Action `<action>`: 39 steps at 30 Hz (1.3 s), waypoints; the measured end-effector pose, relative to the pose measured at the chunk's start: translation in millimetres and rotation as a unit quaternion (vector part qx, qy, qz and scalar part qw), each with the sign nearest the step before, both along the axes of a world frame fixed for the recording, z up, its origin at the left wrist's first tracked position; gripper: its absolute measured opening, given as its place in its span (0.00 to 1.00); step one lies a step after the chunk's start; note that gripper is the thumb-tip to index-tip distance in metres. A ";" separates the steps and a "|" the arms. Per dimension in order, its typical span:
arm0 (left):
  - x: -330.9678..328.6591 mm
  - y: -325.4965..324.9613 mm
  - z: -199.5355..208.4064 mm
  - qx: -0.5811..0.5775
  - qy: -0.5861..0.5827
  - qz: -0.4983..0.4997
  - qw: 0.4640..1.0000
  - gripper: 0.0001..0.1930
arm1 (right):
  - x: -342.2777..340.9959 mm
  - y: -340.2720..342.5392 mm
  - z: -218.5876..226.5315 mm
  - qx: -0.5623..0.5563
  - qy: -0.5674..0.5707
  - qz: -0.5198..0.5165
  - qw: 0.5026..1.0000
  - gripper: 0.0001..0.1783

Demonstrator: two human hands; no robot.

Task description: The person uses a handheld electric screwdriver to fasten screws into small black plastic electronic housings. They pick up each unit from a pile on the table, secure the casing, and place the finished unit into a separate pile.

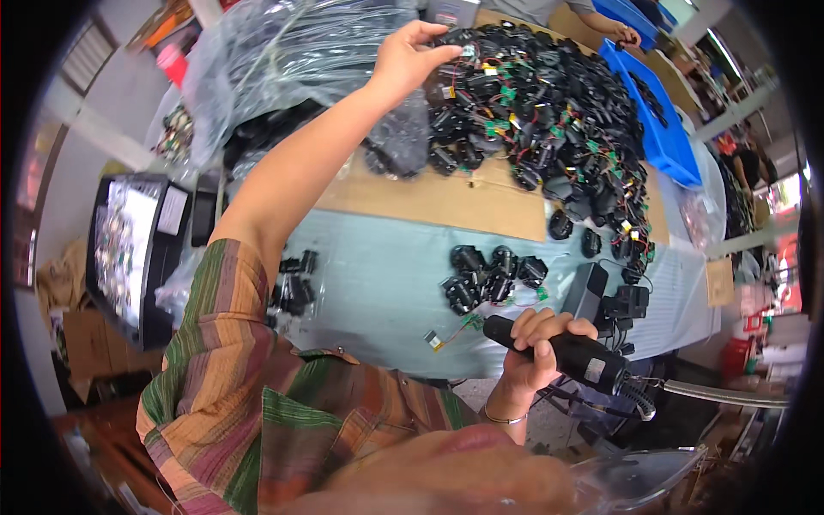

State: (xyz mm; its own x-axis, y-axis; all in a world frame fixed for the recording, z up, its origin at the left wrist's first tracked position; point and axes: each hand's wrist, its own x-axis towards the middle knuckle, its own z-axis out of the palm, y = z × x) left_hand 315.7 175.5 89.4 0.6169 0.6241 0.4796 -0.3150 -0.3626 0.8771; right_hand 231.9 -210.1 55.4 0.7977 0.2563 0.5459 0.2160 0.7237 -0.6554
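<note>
At the far edge of the table, my left hand [410, 62] reaches into a large pile of black plastic parts [549, 112] with green circuit boards and coloured wires. Its thumb and fingers close around one black plastic part [456, 38] at the pile's left end. Down at the right, my right hand [539, 348] is wrapped round a black electric screwdriver [588, 362], held nearly level and pointing left, with a coiled cord at its rear end. Several black round parts [489, 275] lie grouped on the pale table cover, with a small board on wires [436, 341] nearby.
A clear plastic bag [292, 64] covers the far left. Cardboard [446, 202] lies under the pile. A blue tray [657, 129] stands at the right; beyond it shows a co-worker's hand [629, 37]. A black stand [586, 290] is beside the screwdriver. More black parts [296, 283] lie by my left arm.
</note>
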 end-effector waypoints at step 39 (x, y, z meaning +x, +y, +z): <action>-196.3 -179.1 -95.2 0.374 0.248 -0.232 0.863 0.19 | -51.5 -37.9 14.2 -0.031 -0.021 0.041 0.998 0.24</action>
